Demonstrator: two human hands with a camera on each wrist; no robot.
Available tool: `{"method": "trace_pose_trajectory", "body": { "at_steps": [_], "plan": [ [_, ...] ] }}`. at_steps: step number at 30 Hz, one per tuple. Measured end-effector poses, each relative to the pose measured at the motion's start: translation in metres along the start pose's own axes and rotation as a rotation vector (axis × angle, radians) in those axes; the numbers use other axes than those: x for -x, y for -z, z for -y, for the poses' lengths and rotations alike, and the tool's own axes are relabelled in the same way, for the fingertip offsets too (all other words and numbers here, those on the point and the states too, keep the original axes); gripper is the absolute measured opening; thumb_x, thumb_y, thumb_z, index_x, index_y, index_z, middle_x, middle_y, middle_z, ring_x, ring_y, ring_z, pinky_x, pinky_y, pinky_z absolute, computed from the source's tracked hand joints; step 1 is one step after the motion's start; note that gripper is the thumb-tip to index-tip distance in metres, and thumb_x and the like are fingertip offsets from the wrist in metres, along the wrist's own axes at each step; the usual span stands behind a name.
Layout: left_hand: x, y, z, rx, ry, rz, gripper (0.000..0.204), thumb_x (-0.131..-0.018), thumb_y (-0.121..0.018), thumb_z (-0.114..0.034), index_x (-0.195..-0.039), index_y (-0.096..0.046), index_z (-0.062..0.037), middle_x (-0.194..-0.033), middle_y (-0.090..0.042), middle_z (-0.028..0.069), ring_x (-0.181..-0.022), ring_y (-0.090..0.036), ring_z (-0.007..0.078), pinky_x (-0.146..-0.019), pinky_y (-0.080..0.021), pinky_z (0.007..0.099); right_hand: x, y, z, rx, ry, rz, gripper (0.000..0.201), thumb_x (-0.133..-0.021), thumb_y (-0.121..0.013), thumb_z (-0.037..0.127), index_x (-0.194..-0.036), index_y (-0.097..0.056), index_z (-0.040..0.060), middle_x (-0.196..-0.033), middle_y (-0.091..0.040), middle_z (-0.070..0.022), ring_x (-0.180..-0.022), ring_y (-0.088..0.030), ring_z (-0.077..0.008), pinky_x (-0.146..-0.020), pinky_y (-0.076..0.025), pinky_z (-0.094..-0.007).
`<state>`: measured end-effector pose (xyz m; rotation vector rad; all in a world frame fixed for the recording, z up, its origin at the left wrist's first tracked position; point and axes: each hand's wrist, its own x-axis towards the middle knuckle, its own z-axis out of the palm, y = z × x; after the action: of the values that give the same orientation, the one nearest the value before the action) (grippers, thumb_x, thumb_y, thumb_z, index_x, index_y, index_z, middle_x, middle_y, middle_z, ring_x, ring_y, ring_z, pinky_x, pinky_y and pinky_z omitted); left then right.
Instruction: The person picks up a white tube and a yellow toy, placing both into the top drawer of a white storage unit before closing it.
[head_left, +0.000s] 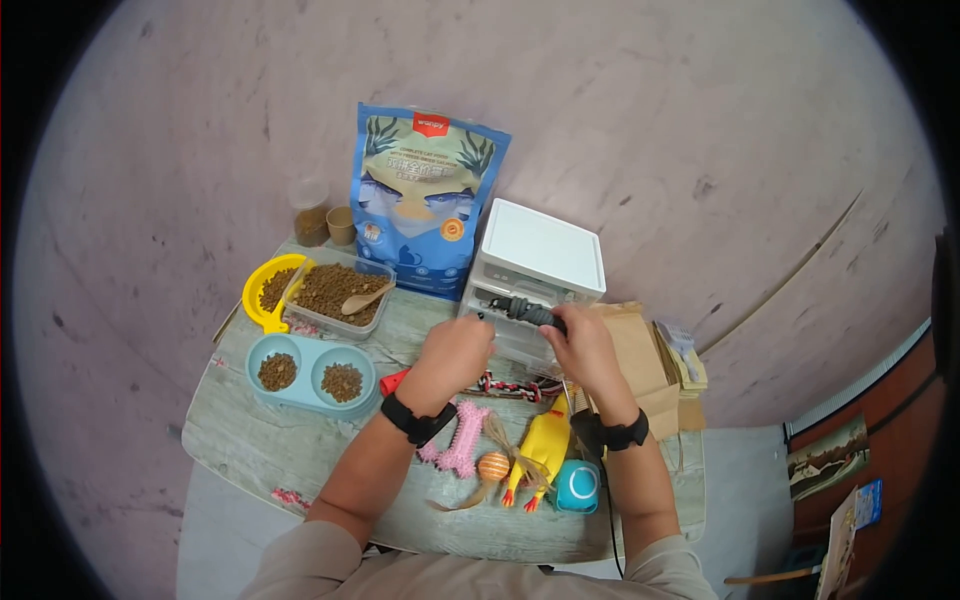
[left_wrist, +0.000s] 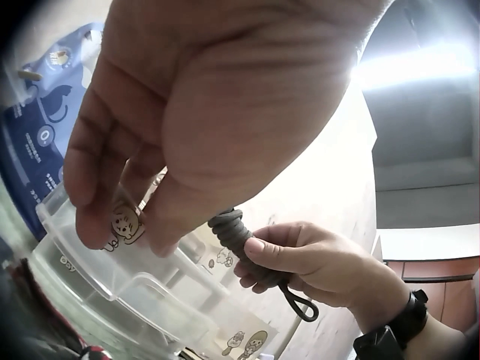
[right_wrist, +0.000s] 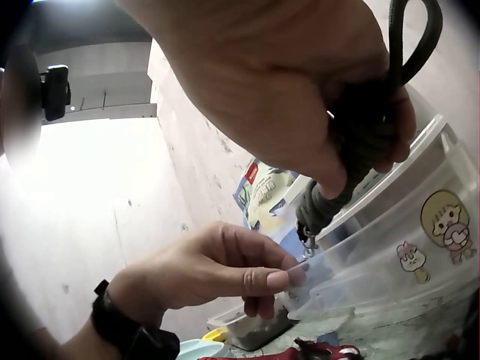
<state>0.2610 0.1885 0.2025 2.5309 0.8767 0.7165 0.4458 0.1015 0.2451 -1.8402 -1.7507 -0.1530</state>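
Curling R hand point(head_left: 585, 345) round leash point(head_left: 530, 312)

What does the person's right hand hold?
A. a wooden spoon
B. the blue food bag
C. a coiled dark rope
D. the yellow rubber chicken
C: the right hand grips a coiled dark rope over the open drawer, while the left hand pinches the drawer's front edge.
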Motion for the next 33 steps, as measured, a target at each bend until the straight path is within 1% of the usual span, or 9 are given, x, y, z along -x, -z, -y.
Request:
{"method": "trace_pose_trajectory", "body": {
  "at_steps": [4, 11, 14, 16, 19, 23, 25, 29, 33],
  "plan": [
    [0.001, 0.001, -0.001, 0.002, -0.002, 0.009, 0.014, -0.078, -0.066, -0.016, -0.083, -0.068, -0.0032, -0.084, -0.064, 0.0173, -0.081, -0.063, 0.0353, -0.071, -0.050, 0.0440, -0.014, -0.020, 0.002, 0.042, -0.110, 0.184, 0.026, -0.078, -0.069, 0.013, -0.095, -0.061, -0.0047, -0.091, -0.063, -0.0250, -0.086, -0.060, -0.0408, -0.076, -0.048, -0.0453],
    [0.000, 0.001, 0.001, 0.025, -0.013, -0.001, 0.015, -0.077, -0.067, -0.016, -0.082, -0.067, -0.0020, -0.084, -0.064, 0.0184, -0.081, -0.063, 0.0362, -0.070, -0.050, 0.0448, -0.009, -0.024, -0.010, -0.202, -0.091, 0.081, 0.032, -0.079, -0.068, 0.014, -0.105, -0.060, -0.0033, -0.090, -0.063, -0.0236, -0.090, -0.061, -0.0402, -0.079, -0.048, -0.0436],
    [0.001, 0.003, -0.001, 0.030, -0.003, 0.014, 0.016, -0.077, -0.067, -0.016, -0.083, -0.067, -0.0018, -0.085, -0.064, 0.0185, -0.082, -0.063, 0.0361, -0.071, -0.050, 0.0449, 0.004, 0.000, -0.015, -0.054, -0.029, -0.032, 0.028, -0.080, -0.067, 0.014, -0.102, -0.063, -0.0024, -0.090, -0.064, -0.0223, -0.089, -0.061, -0.0382, -0.078, -0.049, -0.0424],
    [-0.001, 0.003, -0.003, 0.016, 0.017, 0.055, 0.019, -0.077, -0.067, -0.017, -0.090, -0.069, -0.0026, -0.088, -0.065, 0.0175, -0.085, -0.063, 0.0352, -0.073, -0.050, 0.0439, 0.008, 0.019, -0.009, 0.034, -0.167, 0.153, 0.024, -0.078, -0.068, 0.016, -0.094, -0.066, -0.0017, -0.087, -0.064, -0.0206, -0.086, -0.062, -0.0361, -0.076, -0.050, -0.0409],
    [0.000, 0.001, -0.002, 0.014, 0.020, 0.051, 0.019, -0.077, -0.067, -0.017, -0.089, -0.069, -0.0024, -0.088, -0.065, 0.0174, -0.085, -0.063, 0.0351, -0.074, -0.050, 0.0440, 0.011, 0.026, -0.003, 0.102, -0.128, 0.265, 0.022, -0.075, -0.070, 0.020, -0.083, -0.068, -0.0008, -0.081, -0.064, -0.0203, -0.081, -0.063, -0.0349, -0.072, -0.051, -0.0407],
    [0.000, 0.002, -0.003, 0.015, 0.028, 0.030, 0.019, -0.077, -0.068, -0.018, -0.088, -0.069, -0.0031, -0.087, -0.065, 0.0174, -0.084, -0.063, 0.0354, -0.074, -0.049, 0.0441, 0.007, 0.011, -0.017, 0.183, -0.098, 0.363, 0.021, -0.073, -0.069, 0.022, -0.078, -0.069, 0.0012, -0.074, -0.065, -0.0205, -0.075, -0.064, -0.0362, -0.069, -0.051, -0.0422],
    [0.001, 0.004, -0.005, 0.010, 0.026, 0.022, 0.018, -0.077, -0.068, -0.018, -0.088, -0.069, -0.0033, -0.087, -0.065, 0.0174, -0.084, -0.063, 0.0355, -0.073, -0.049, 0.0442, -0.001, 0.000, -0.020, 0.308, -0.186, 0.445, 0.018, -0.073, -0.065, 0.020, -0.075, -0.069, 0.0025, -0.073, -0.065, -0.0209, -0.071, -0.065, -0.0367, -0.066, -0.052, -0.0439],
    [0.000, 0.005, -0.005, 0.010, 0.010, 0.024, 0.018, -0.077, -0.068, -0.018, -0.086, -0.069, -0.0033, -0.085, -0.064, 0.0177, -0.083, -0.062, 0.0358, -0.073, -0.049, 0.0443, -0.008, -0.017, -0.028, 0.401, -0.172, 0.375, 0.017, -0.073, -0.063, 0.020, -0.074, -0.070, 0.0043, -0.069, -0.065, -0.0173, -0.067, -0.064, -0.0361, -0.064, -0.052, -0.0437],
    [0.000, 0.005, -0.004, 0.014, 0.001, 0.027, 0.019, -0.077, -0.068, -0.019, -0.086, -0.069, -0.0030, -0.085, -0.064, 0.0177, -0.082, -0.062, 0.0357, -0.072, -0.050, 0.0441, -0.014, -0.018, -0.018, 0.432, -0.181, 0.391, 0.015, -0.074, -0.063, 0.016, -0.071, -0.067, 0.0019, -0.071, -0.064, -0.0210, -0.071, -0.065, -0.0362, -0.066, -0.053, -0.0445]
  ]
}}
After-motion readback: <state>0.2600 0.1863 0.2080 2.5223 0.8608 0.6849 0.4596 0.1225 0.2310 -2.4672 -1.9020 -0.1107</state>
